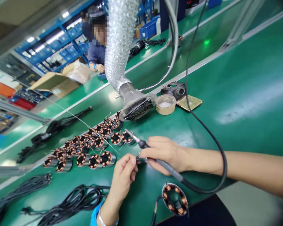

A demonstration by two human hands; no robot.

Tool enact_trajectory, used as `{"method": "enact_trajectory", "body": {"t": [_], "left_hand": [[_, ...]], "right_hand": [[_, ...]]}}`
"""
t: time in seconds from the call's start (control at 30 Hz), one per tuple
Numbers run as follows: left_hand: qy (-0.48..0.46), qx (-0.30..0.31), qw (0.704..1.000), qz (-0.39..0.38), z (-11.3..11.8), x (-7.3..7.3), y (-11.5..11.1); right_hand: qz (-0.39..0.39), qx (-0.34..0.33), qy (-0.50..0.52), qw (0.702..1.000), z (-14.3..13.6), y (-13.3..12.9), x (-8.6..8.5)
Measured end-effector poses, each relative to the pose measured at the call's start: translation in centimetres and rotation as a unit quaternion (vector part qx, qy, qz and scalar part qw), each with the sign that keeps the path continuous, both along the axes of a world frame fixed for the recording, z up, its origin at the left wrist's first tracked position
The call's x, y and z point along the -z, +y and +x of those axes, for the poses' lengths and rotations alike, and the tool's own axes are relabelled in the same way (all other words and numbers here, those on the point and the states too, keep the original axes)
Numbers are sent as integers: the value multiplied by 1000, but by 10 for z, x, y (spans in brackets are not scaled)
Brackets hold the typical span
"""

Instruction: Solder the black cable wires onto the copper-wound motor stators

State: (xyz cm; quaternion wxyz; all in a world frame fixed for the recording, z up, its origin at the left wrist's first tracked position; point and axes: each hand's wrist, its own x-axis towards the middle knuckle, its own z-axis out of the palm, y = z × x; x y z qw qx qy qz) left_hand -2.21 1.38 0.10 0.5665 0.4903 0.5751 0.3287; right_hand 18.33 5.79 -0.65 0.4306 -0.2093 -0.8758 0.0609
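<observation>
In my right hand (169, 153) is a soldering iron (171, 171), its metal tip pointing up and left toward the stators. My left hand (124, 174) is closed in a pinch at a small dark piece (138, 159), too small to name, right by my right fingertips. A thin wire strand (103, 138) slants down toward my left hand; its lower end is lost. Near the table's front edge, below my right hand, lies a single copper-wound stator (165, 191) with a black cable (153, 216) at its left side.
Rows of copper-wound stators (94, 161) stand left of centre. A fume extractor nozzle (138, 108) hangs over their right end. Beyond my right hand are a round tub (165, 108), a black holder (176, 90) and a square plate (191, 103). Coiled cables (70, 204) lie left; a co-worker (97, 55) sits opposite.
</observation>
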Motion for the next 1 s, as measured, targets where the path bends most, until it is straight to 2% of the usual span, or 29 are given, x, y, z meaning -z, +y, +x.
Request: {"method": "enact_trajectory", "body": {"t": [0.1,0.2,0.4,0.53,0.7,0.9,1.0], "left_hand": [[25,3,1000,-9,-11,-1,3],[70,12,997,-12,-16,-2,5],[91,19,995,37,-10,-4,6],[85,8,996,22,-5,-2,5],[80,40,996,9,0,-2,5],[162,95,978,96,6,-16,1],[207,110,959,159,8,-17,-4]], "right_hand": [[-45,-26,19,998,-12,6,2],[-67,-46,48,996,-11,6,8],[-76,-74,97,990,-4,2,14],[-85,-70,111,988,-6,-1,16],[-96,-67,118,986,-9,-4,18],[-113,-46,90,988,-6,-7,16],[-122,-87,61,987,-7,-5,19]]}}
